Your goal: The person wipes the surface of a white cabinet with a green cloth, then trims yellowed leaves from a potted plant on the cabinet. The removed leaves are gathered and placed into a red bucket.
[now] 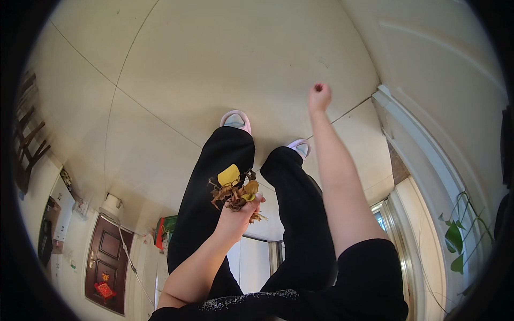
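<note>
My left hand (243, 216) is closed around a bunch of dry, curled brown leaves (235, 196), held in front of my knees. A bright yellow leaf (229, 175) stands up out of the bunch, and a smaller yellow-green one (248, 197) lies near my thumb. Pale dry bits stick out below the fingers. Stretched forward over the floor to the right, my right hand (320, 98) is closed in a fist, slightly blurred. A small dark brown piece (318, 87), perhaps dried leaf, shows at the fist; most of it is hidden by the fingers.
Pale floor tiles (192, 60) bear a few small specks. My slippered feet (236, 120) stand on them. A white door frame (405, 116) and a trailing green plant (453, 238) are at the right. Dark wooden chairs (30, 140), a long-handled mop (130, 257) and a brown door (108, 261) are at the left.
</note>
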Motion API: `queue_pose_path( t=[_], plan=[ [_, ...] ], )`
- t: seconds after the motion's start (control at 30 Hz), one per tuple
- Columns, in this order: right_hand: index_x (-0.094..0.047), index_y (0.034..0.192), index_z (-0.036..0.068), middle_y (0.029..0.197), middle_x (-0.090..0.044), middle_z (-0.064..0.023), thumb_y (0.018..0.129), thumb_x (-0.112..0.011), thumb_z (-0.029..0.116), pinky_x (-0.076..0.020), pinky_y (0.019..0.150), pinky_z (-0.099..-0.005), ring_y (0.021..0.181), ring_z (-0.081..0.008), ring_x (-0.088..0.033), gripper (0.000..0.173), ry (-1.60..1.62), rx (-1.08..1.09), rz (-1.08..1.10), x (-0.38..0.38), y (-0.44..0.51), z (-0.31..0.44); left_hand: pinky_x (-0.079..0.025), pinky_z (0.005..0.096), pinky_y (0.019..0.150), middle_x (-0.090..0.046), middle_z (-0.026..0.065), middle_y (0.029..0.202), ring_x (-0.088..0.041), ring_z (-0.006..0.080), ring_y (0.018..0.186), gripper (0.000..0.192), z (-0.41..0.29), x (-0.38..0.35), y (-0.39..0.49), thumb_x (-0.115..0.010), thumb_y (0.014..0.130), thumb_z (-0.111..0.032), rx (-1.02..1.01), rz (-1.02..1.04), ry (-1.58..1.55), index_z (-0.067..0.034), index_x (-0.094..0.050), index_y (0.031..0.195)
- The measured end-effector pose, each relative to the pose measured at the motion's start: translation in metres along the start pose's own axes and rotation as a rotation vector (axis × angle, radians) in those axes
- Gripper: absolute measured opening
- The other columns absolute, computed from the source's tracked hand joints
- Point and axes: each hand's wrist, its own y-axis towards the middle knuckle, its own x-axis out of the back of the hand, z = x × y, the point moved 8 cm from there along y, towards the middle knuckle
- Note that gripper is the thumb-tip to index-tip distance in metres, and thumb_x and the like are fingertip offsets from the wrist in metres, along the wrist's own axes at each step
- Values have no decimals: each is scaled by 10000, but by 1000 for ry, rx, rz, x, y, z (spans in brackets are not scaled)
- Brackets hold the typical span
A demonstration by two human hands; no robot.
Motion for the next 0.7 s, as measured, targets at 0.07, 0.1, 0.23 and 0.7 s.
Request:
queue_pose_path(
  t=[0.07, 0.1, 0.23, 0.7],
  plan=[
    [-639, 857, 50, 863, -654, -102, 767, -669, 72, -518, 730, -359, 775, -234, -639, 98, 26, 122, -67, 23, 47, 42, -359, 204, 545, -538, -43, 709, -457, 38, 616, 209, 0, 4, -3, -659, 928, -261, 1, 4, 8, -56, -658, 883],
    [-637, 882, 48, 886, -654, -100, 776, -663, 65, -519, 736, -361, 785, -236, -640, 111, 21, 157, -16, 26, 67, 57, -360, 203, 547, -539, -43, 712, -459, 38, 619, 213, -2, 5, -3, -661, 926, -263, -8, 7, 21, -53, -657, 888],
    [-628, 883, 58, 923, -631, -93, 777, -633, 17, -516, 749, -376, 867, -244, -638, 113, -234, 312, 150, 11, 82, 74, -356, 201, 569, -552, -21, 737, -480, 46, 667, 221, -8, 14, -2, -610, 956, -245, -26, 2, 35, -35, -613, 884],
    [-546, 1029, 43, 831, -596, -29, 819, -625, -29, -450, 604, -234, 712, -117, -570, 236, 861, -502, 818, 121, -163, 228, -285, 192, 471, -495, -39, 708, -387, 32, 544, 330, -37, 19, -11, -590, 966, -287, -343, 106, -264, -54, -594, 1200]
  ],
)
